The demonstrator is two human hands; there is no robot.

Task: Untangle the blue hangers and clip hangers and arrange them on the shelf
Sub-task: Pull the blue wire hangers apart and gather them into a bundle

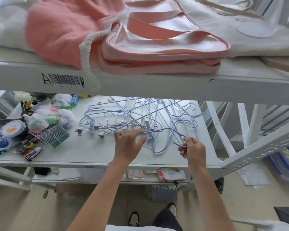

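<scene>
Landmark: the blue hangers (150,117), a crossed heap mid-shelf (93,152). Left of the heap: toys (20,140), untouched. At its left edge, clip hangers (97,129) lie flat, metal clips side by side. My left hand (128,144) rests at the heap's front, fingers loose, grip released, probably steadying wires. Right of it, my right hand (191,150) pinches one blue wire end, likely to draw it free. Hangers: thin, pale blue, hooks interlocked; sorting barely begun, I judge.
</scene>
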